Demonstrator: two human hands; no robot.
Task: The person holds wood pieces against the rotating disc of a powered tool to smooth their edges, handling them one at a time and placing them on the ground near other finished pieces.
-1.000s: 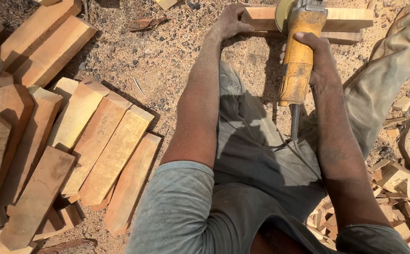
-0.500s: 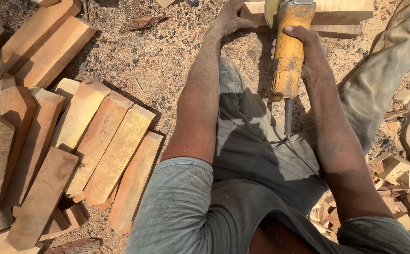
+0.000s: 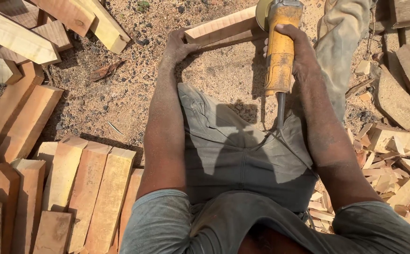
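My right hand point(image 3: 299, 49) grips the yellow body of an angle grinder point(image 3: 280, 47), whose disc end points away from me at the top of the view. Its black cable point(image 3: 280, 113) runs down toward my lap. My left hand point(image 3: 179, 44) rests on the near end of a pale wooden block point(image 3: 221, 28), pressing it onto the sandy ground. The grinder's head sits at the block's right end. I sit on the ground with my legs spread, grey trousers below both dusty forearms.
Rows of cut wooden planks point(image 3: 82, 188) lie at the lower left, more planks point(image 3: 50, 28) at the upper left. Offcuts and scraps point(image 3: 393, 160) pile up on the right. Sawdust-covered sandy ground point(image 3: 120, 94) lies between.
The view has shifted so the hands, block and grinder sit lower in the frame. The left hand stays on the block and the right hand stays on the grinder.
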